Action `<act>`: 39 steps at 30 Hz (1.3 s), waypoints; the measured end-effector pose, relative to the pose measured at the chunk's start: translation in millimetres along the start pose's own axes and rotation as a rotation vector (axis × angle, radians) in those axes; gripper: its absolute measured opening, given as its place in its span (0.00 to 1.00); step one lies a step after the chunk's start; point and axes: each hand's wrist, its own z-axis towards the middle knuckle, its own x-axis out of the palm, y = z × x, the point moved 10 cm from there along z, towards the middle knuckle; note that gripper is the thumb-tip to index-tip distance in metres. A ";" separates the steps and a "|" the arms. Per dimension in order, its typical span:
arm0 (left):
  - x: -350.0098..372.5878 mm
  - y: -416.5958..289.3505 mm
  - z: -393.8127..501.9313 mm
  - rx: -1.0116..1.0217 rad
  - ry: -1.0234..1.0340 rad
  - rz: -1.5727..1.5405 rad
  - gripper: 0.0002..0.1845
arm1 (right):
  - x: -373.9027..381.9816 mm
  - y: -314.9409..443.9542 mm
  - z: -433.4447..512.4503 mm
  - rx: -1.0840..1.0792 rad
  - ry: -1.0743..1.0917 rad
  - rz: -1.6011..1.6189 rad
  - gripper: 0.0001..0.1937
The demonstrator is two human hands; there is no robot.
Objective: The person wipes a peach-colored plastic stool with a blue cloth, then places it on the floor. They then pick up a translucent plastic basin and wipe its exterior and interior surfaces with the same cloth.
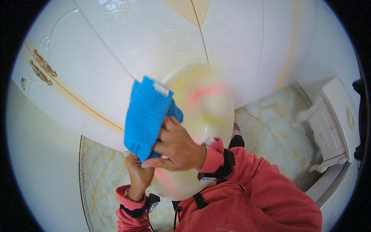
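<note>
A blue folded cloth [147, 116] with a small white label on its upper edge is held up in front of me. My right hand [178, 148] grips the cloth's lower right side, its fingers partly sunk in the folds. At the bottom corner, my left hand [139, 174] pinches the fabric, with part of its fingers hidden behind it. Behind both hands is a large pale rounded object [210, 116] with pink and yellow marks. It is blurred, and I cannot tell exactly what it is.
White wardrobe doors [237, 58] with embossed scrolls and ornate gold handles [40, 69] rise ahead. A white bedside cabinet [330, 127] stands at the right on the marble-patterned floor [266, 127]. A plain wall [43, 150] is on the left. My foot [236, 129] shows beside the pale object.
</note>
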 end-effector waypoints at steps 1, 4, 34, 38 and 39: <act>1.1 -4.3 -2.5 0.111 0.007 0.167 0.08 | 3.7 0.4 -2.3 0.020 -0.015 -0.001 0.16; 4.6 23.7 -4.1 -0.055 0.010 0.083 0.09 | -3.3 -1.2 -6.4 0.022 -0.111 0.030 0.10; 86.7 -1.4 -26.7 0.049 0.113 -0.096 0.09 | -31.7 -13.7 -30.5 -0.078 0.029 -0.194 0.14; 84.2 9.5 -30.5 -0.041 0.157 -0.079 0.07 | -35.2 -25.1 -29.4 -0.107 0.041 -0.199 0.12; 81.6 12.6 -31.9 -0.092 0.130 -0.066 0.08 | -41.1 -34.0 -30.0 -0.125 0.062 -0.244 0.11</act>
